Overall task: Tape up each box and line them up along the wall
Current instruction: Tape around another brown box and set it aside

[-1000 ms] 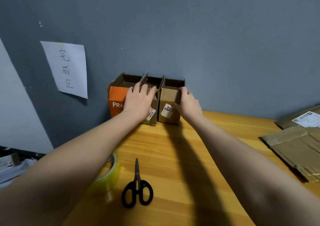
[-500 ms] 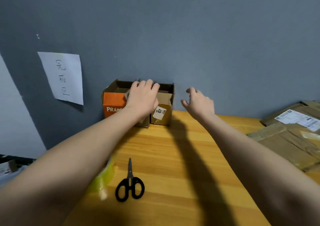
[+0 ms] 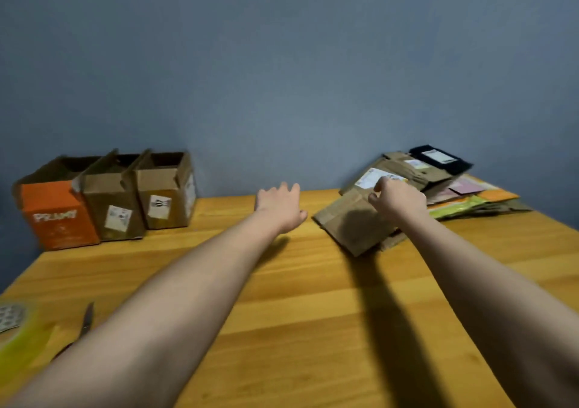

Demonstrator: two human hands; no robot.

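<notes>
At two o'clock on the wooden table (image 3: 282, 298), my right hand (image 3: 399, 199) curled loosely over the top flattened brown cardboard box (image 3: 354, 222) of the stack, seemingly empty, my left hand (image 3: 280, 204) spread open beside it; light, stiff, I judged it best pinched by an edge.

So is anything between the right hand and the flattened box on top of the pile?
Nothing visible. The right hand is already over the top flattened box of the pile; whether its fingers touch the cardboard cannot be told.
</notes>
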